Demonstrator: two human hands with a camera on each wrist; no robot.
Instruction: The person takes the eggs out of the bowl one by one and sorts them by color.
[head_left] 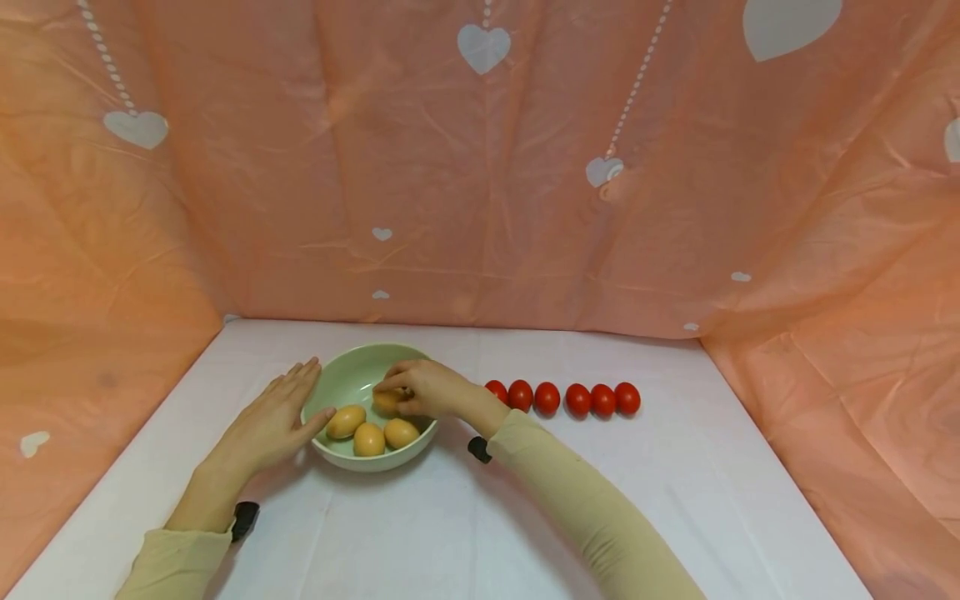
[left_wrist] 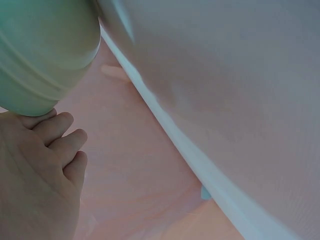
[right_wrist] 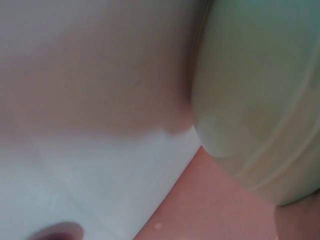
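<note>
A pale green bowl [head_left: 372, 465] stands on the white table, left of the middle. Inside it lie several smooth yellow eggs, among them a left one [head_left: 346, 422], a front one [head_left: 369, 439] and a right one [head_left: 401, 433]. My right hand [head_left: 431, 390] reaches over the bowl's right rim and pinches another yellow egg [head_left: 387, 403], partly hidden by the fingers. Along the bowl's left side rests my left hand [head_left: 266, 421], fingers extended and thumb at the rim. The left wrist view has those fingers [left_wrist: 62, 127] against the bowl's outer wall [left_wrist: 55, 65].
To the right of the bowl, several glossy red tomatoes [head_left: 547, 399] form a row, the leftmost partly behind my right wrist. An orange curtain with pale hearts [head_left: 483, 48] encloses the white table [head_left: 600, 492] at the back and sides.
</note>
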